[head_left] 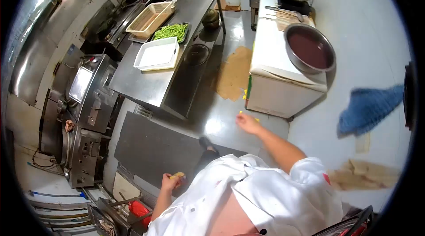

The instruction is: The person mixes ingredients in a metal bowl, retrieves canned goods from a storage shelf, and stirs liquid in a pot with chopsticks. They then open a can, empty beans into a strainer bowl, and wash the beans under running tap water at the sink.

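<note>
My left hand (168, 183) is low in front of my body, its fingers closed on a small yellowish object (178, 175) whose kind I cannot make out. My right hand (248, 124) reaches forward over the floor, near the front corner of the white chest (276, 96). Its fingers are curled. Small yellow bits show beside them, and I cannot tell whether these are held or lie on the floor behind.
A steel table (146, 86) stands ahead left, bearing a white tray (157, 54), green beans (171, 32) and a plastic basket (150, 19). On the chest sits a steel bowl (310, 48) of dark red liquid. Flattened cardboard (234, 74) and a dark mat (155, 140) cover parts of the floor.
</note>
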A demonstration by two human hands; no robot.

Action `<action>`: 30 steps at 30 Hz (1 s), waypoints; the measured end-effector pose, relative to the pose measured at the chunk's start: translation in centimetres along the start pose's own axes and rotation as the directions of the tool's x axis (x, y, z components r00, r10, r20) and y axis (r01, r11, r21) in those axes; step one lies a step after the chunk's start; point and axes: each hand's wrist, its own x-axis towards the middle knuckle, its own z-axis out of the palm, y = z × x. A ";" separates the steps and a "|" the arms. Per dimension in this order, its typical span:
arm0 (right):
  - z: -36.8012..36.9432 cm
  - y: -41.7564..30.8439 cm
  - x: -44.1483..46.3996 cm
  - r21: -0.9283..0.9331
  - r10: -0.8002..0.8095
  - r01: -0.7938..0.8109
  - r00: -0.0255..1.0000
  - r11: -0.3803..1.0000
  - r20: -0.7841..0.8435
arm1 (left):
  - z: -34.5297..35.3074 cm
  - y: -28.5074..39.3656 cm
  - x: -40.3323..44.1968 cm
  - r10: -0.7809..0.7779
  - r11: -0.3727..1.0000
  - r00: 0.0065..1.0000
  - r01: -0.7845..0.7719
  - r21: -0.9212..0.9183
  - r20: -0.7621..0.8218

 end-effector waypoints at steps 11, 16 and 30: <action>-1.6 -3.9 16.0 0.408 0.405 -0.322 0.905 0.854 -0.133 | 6.9 41.6 30.2 0.496 0.592 0.780 -0.625 0.509 0.382; -3.5 -5.6 22.6 0.548 0.502 -0.337 0.846 0.765 -0.181 | 13.5 60.1 32.6 0.661 0.333 0.472 -0.881 0.336 0.583; -23.3 -5.7 56.3 0.336 0.291 -0.162 0.878 0.928 -0.379 | 25.9 84.5 43.1 0.599 0.416 0.471 -0.874 0.251 0.647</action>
